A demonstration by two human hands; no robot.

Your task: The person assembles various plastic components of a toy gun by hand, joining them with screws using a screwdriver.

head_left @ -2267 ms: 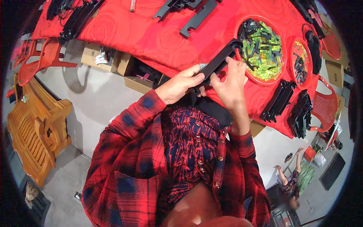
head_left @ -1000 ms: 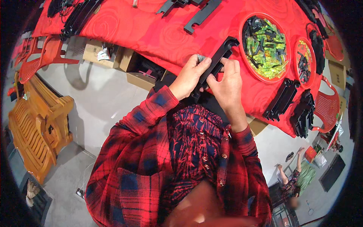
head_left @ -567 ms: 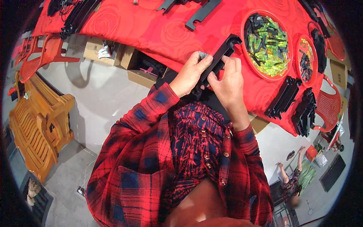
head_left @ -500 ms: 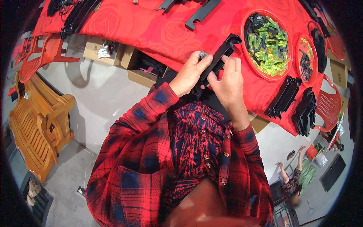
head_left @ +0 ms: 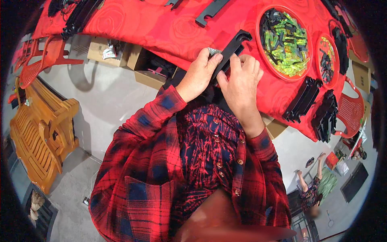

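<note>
A long black plastic part (head_left: 231,49) with a hooked, notched far end is held at a slant above the near edge of the table. My left hand (head_left: 197,77) grips its left side, with the thumb laid along it. A small silvery-grey piece (head_left: 214,51) shows at that hand's index fingertip; I cannot tell if it is wrapped on the finger. On the other side, my right hand (head_left: 243,84) presses curled fingers and thumb against the part. Whether something small is pinched in those fingers is hidden. The part's lower end disappears between the hands.
Red cloth (head_left: 177,36) covers the table. To the right stand a large red basket (head_left: 258,38) of yellow-green and black small pieces and a smaller red basket (head_left: 336,74). Stacked black parts (head_left: 303,99) lie at the right edge. Open cardboard boxes (head_left: 149,78) sit below.
The black part has turned so its flat side shows more and its inner channel less. Both hands have shifted slightly, and my right fingers have curled closer around the part.
</note>
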